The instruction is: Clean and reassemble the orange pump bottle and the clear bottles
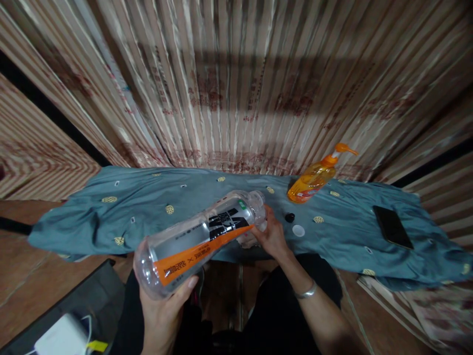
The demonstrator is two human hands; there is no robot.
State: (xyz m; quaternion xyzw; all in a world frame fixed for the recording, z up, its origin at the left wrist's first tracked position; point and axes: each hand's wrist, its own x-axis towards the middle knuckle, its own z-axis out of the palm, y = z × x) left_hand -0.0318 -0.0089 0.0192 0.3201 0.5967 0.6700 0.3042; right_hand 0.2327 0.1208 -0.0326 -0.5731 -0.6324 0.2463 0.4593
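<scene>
The left hand (162, 310) cups the base of a clear bottle (201, 241), tipped nearly flat above the cloth-covered counter (148, 207). The right hand (271, 236), wrist bent inward, closes its grip on a smaller container (251, 240) under the bottle's neck.

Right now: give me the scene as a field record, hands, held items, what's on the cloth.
left hand: grips base of clear bottle, tilted, neck pointing away
right hand: at the bottle's neck, holding a small clear container, mostly hidden
cloth: teal, patterned
on cloth: orange pump bottle, black cap, white cap, dark phone
right wrist: metal bracelet
</scene>
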